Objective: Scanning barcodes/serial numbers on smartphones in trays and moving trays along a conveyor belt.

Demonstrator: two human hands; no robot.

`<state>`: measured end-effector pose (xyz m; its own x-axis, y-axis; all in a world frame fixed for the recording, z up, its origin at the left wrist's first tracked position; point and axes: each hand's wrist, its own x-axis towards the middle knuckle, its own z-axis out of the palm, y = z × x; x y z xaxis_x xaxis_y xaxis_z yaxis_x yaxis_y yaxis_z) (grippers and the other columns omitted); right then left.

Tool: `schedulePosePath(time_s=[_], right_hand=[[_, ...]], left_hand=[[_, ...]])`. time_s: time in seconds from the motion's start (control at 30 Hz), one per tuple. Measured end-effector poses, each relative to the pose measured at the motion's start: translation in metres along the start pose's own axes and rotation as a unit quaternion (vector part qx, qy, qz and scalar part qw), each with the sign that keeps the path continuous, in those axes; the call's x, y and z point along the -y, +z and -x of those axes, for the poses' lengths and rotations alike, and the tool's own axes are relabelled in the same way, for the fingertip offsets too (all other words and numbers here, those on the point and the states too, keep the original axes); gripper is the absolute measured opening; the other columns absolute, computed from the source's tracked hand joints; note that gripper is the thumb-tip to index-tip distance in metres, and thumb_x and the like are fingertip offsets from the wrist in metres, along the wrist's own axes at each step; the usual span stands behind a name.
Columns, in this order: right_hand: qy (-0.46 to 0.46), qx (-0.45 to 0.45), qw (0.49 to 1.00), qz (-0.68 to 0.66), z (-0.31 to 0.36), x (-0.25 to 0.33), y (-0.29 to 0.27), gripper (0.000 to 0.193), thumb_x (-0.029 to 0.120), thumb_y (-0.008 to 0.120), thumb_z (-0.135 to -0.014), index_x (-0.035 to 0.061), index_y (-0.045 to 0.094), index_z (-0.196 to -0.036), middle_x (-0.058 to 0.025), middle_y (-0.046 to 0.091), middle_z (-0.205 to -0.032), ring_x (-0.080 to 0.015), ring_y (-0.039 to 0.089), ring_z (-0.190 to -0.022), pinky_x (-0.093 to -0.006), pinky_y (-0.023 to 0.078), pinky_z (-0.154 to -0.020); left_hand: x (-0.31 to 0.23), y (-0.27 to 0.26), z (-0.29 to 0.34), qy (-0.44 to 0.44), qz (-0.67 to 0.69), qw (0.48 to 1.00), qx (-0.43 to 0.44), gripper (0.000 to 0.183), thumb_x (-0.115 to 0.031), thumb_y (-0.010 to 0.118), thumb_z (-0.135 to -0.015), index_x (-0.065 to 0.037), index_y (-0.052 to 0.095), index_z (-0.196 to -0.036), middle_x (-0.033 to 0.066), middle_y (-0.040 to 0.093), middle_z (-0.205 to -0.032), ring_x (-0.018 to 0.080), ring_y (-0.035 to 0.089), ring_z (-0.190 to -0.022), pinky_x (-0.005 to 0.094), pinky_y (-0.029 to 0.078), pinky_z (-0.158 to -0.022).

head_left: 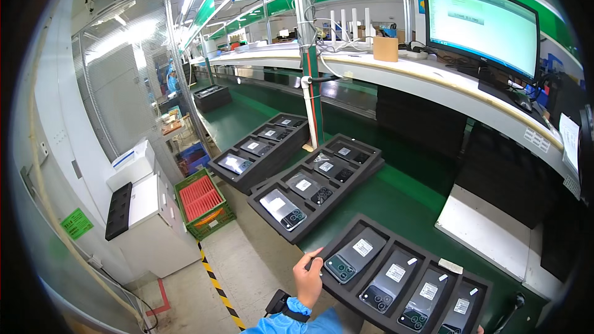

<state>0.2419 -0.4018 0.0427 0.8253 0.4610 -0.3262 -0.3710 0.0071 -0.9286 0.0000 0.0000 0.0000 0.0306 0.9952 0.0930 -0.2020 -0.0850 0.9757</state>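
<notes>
A black foam tray (385,242) with several phones in its slots lies at the lower right, close to my body. My left hand (307,279) grips its left corner, thumb on top and fingers curled at the edge. Of my right hand (480,329) only a sliver of finger shows, against the tray's right side at the lower rim of the picture. The phones, such as the silver-grey one (365,244), lie back up with white labels and dark camera blocks. Beyond it, another loaded foam tray (294,233) rests on the green bench.
A stack of loaded foam trays (238,180) stands farther left, with another stack (211,97) at the far end. A post (307,99) rises behind the trays. A monitor (482,28) sits on the raised shelf (433,74). On the floor is a green crate (204,227) holding red pieces.
</notes>
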Motion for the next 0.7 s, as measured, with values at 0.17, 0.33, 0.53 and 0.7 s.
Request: schedulePosePath(time_s=[0.17,0.33,0.53,0.7], right_hand=[[-0.064,0.004,0.997,0.046,-0.005,0.010,-0.009,0.075,0.004,0.061,-0.088,0.0041,0.031,-0.157,-0.0159,0.051,-0.142,-0.0274,0.052,-0.124,-0.0387,0.042,-0.107],[-0.065,-0.016,0.998,0.020,-0.003,-0.003,-0.001,0.076,0.005,0.060,-0.087,0.0029,0.030,-0.157,-0.0157,0.051,-0.142,-0.0280,0.053,-0.123,-0.0385,0.042,-0.106],[-0.056,-0.026,0.998,-0.026,-0.001,-0.015,0.006,0.077,0.009,0.063,-0.090,0.0022,0.029,-0.158,-0.0141,0.053,-0.141,-0.0272,0.055,-0.121,-0.0372,0.044,-0.104],[-0.055,-0.055,0.996,-0.048,0.001,-0.012,0.014,0.077,0.013,0.067,-0.092,0.0031,0.030,-0.159,-0.0137,0.055,-0.138,-0.0265,0.057,-0.120,-0.0367,0.046,-0.101]], left_hand=[[0.006,0.040,-0.005,0.122,-0.051,0.991,0.007,0.030,-0.008,0.057,-0.092,0.003,0.071,-0.116,0.0058,0.067,-0.090,0.0079,0.057,-0.078,0.0234,0.045,-0.071],[0.002,0.051,-0.021,0.087,-0.099,0.991,0.031,0.026,-0.009,0.059,-0.090,0.001,0.071,-0.111,0.0102,0.072,-0.088,0.0164,0.065,-0.081,0.0309,0.051,-0.075],[0.002,0.049,-0.035,0.114,-0.173,0.975,0.086,0.027,-0.012,0.059,-0.092,0.001,0.070,-0.113,0.0194,0.074,-0.101,0.0259,0.072,-0.094,0.0337,0.053,-0.085],[0.000,0.028,-0.047,0.044,-0.118,0.964,0.236,0.044,-0.011,0.061,-0.092,-0.002,0.064,-0.134,0.0095,0.074,-0.107,0.0130,0.065,-0.089,0.0286,0.051,-0.085]])
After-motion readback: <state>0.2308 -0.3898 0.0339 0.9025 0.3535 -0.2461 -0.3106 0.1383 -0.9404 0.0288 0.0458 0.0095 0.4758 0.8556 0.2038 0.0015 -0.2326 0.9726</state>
